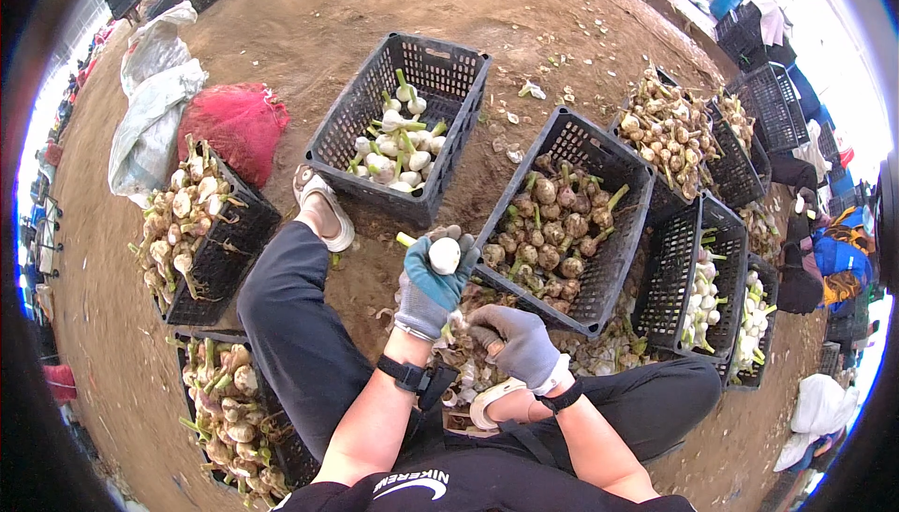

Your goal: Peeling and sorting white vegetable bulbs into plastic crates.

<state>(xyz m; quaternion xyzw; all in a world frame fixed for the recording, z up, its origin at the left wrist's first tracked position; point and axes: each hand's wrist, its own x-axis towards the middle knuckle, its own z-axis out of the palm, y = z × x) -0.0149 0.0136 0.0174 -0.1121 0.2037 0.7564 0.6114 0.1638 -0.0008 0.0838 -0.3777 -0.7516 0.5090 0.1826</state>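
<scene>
My left hand (423, 295), in a grey and teal glove, is closed around a white garlic bulb (444, 255), its short green stem pointing left. To its lower right, my right hand (517, 341) in a grey glove is curled closed; whatever its fingers hold is hidden. Beyond my left hand stands a black crate (457, 142) partly filled with clean white garlic bulbs (408, 150). Just right of my hands, another black crate (538, 304) holds brownish, soil-stained garlic bulbs (554, 222). Loose peelings (473, 362) lie on the ground under my hands.
Garlic-heaped crates stand at my left (217, 264) and lower left (281, 418). A red mesh sack (232, 130) and white sacks (154, 128) lie beyond. On the right are crates of white garlic (670, 282) and a heaped crate (667, 137). Another person (803, 259) sits at far right.
</scene>
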